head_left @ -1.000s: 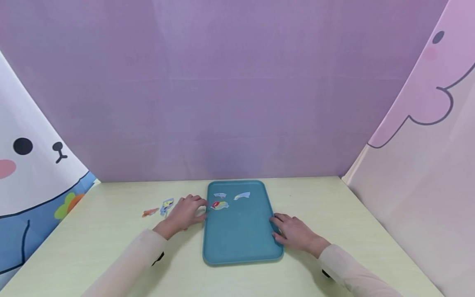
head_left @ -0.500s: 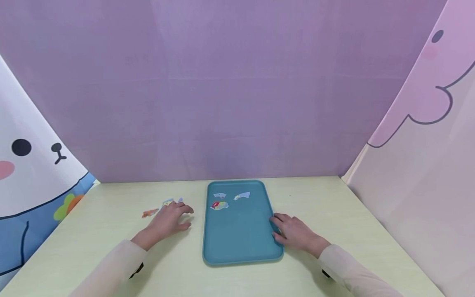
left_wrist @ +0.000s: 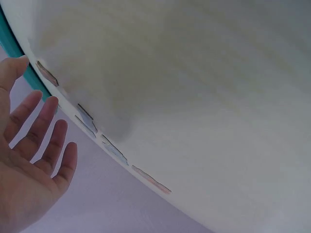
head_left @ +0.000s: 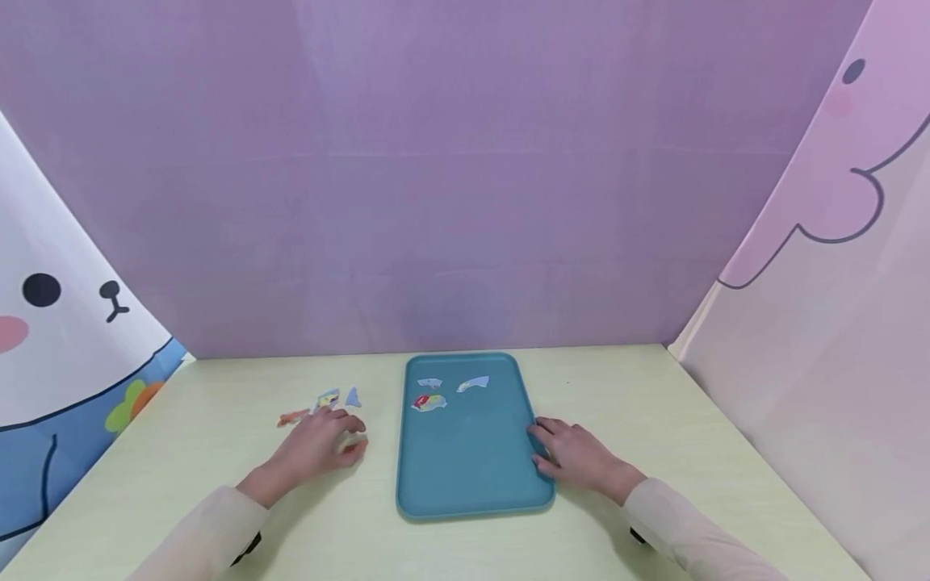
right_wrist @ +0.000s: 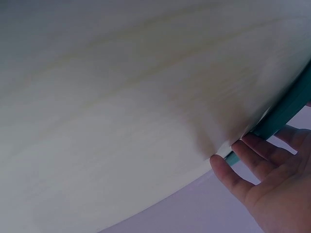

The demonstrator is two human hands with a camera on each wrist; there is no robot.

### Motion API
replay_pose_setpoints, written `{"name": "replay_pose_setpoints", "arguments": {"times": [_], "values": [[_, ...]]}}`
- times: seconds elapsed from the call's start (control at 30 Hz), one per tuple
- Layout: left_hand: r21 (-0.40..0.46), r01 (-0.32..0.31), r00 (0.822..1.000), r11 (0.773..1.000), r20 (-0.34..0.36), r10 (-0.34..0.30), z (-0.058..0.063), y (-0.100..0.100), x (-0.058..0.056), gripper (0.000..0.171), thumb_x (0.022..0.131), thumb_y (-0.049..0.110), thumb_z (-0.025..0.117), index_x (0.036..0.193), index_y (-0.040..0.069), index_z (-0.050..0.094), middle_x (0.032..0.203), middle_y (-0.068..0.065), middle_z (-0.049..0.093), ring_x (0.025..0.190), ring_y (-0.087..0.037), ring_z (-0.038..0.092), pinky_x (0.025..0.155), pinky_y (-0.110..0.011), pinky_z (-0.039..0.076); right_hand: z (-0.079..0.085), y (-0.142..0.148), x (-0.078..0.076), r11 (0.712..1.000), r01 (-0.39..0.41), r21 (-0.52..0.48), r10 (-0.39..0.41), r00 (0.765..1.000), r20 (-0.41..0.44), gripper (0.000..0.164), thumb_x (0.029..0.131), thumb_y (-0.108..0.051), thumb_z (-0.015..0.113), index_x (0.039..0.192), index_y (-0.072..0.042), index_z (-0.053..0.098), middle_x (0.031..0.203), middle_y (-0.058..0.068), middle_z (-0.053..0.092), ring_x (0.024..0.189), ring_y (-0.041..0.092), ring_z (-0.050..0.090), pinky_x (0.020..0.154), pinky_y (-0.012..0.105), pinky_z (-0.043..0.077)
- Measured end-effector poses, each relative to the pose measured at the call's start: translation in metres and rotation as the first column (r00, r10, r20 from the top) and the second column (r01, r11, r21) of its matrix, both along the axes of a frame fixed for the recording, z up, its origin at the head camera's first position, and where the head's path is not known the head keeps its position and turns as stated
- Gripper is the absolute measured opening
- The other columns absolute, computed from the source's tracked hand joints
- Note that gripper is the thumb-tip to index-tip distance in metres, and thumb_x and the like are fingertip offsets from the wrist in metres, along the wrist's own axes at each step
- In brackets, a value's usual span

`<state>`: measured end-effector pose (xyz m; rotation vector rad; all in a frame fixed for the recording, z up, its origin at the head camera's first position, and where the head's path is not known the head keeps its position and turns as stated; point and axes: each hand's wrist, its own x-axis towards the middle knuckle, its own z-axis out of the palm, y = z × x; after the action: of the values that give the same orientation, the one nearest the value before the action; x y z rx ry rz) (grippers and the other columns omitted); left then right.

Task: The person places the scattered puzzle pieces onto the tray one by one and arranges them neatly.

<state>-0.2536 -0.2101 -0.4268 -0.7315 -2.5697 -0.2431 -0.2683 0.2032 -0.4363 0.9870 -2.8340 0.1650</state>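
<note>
My left hand (head_left: 316, 444) hovers over the table left of the tray, its fingers loosely bent and parted, holding nothing. Just beyond it lie thin, irregular cut-out pieces: an orange one (head_left: 293, 417), a blue-and-yellow one (head_left: 328, 399) and a pale blue one (head_left: 353, 397). The left wrist view also shows a reddish piece (left_wrist: 47, 74) on the table near the thumb. My right hand (head_left: 579, 457) rests its fingertips on the right rim of a teal rectangular tray (head_left: 472, 468). Inside the tray, toward the back, are a red-and-yellow piece (head_left: 429, 403) and two pale bluish pieces (head_left: 474, 383).
The pale wooden table (head_left: 632, 387) runs back to a purple wall panel (head_left: 465, 177). Printed cloth panels stand at both sides, a white-and-blue cartoon one (head_left: 80, 355) on the left and a pink one (head_left: 828, 194) on the right.
My left hand has moved from the tray's left edge leftward and nearer to me, uncovering the pale blue piece. The right hand stays on the rim; the pieces in the tray keep their places.
</note>
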Motion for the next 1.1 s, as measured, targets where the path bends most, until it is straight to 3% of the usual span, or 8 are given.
{"name": "replay_pose_setpoints", "arguments": {"times": [0.27, 0.43, 0.67, 0.93, 1.1], "values": [[-0.032, -0.007, 0.998, 0.999, 0.056, 0.009, -0.0036, -0.0014, 0.0028, 0.023, 0.065, 0.022, 0.077, 0.085, 0.014, 0.068, 0.077, 0.007, 0.063, 0.075, -0.012, 0.056, 0.068, -0.03, 0.048, -0.0007, 0.0, -0.0005, 1.0, 0.004, 0.001, -0.004, 1.0, 0.007, 0.047, 0.088, -0.031, 0.055, 0.125, -0.003, 0.052, 0.126, 0.018, 0.052, 0.115, 0.033, 0.052, 0.083, 0.049, 0.047], [-0.031, -0.014, 0.999, 0.999, 0.043, 0.016, -0.0031, -0.0007, 0.0034, 0.019, 0.066, 0.021, 0.077, 0.082, 0.014, 0.069, 0.074, 0.007, 0.062, 0.072, -0.011, 0.055, 0.066, -0.029, 0.047, -0.0005, -0.0002, -0.0005, 1.0, 0.007, -0.001, -0.007, 1.0, 0.014, 0.047, 0.088, -0.031, 0.055, 0.126, -0.003, 0.051, 0.127, 0.018, 0.052, 0.116, 0.033, 0.051, 0.084, 0.05, 0.047], [-0.019, 0.03, 0.999, 0.999, 0.011, -0.03, -0.0043, 0.0006, 0.0031, 0.01, 0.069, 0.018, 0.075, 0.074, 0.015, 0.067, 0.068, 0.008, 0.059, 0.064, -0.004, 0.051, 0.071, -0.033, 0.046, -0.0014, 0.0001, -0.0007, 1.0, 0.004, 0.0, -0.004, 1.0, 0.01, 0.047, 0.088, -0.032, 0.054, 0.126, -0.003, 0.051, 0.127, 0.018, 0.052, 0.116, 0.032, 0.051, 0.084, 0.05, 0.047], [-0.017, 0.008, 1.0, 1.0, 0.008, -0.008, -0.0066, 0.0018, 0.0004, 0.005, 0.073, 0.02, 0.072, 0.071, 0.019, 0.068, 0.064, 0.011, 0.054, 0.062, -0.006, 0.042, 0.056, -0.02, 0.033, -0.0005, -0.0005, 0.0004, 1.0, 0.008, -0.002, -0.008, 1.0, 0.013, 0.047, 0.089, -0.032, 0.055, 0.126, -0.003, 0.051, 0.127, 0.017, 0.052, 0.117, 0.032, 0.05, 0.084, 0.05, 0.047], [-0.009, 0.005, 1.0, 1.0, 0.0, -0.005, -0.0068, 0.0026, -0.0015, 0.004, 0.072, 0.018, 0.073, 0.072, 0.018, 0.069, 0.064, 0.01, 0.057, 0.06, -0.005, 0.042, 0.054, -0.019, 0.033, -0.0011, 0.0, 0.0005, 1.0, 0.007, 0.001, -0.007, 1.0, 0.005, 0.047, 0.088, -0.032, 0.055, 0.126, -0.004, 0.051, 0.127, 0.017, 0.052, 0.116, 0.031, 0.051, 0.084, 0.048, 0.047]]}}
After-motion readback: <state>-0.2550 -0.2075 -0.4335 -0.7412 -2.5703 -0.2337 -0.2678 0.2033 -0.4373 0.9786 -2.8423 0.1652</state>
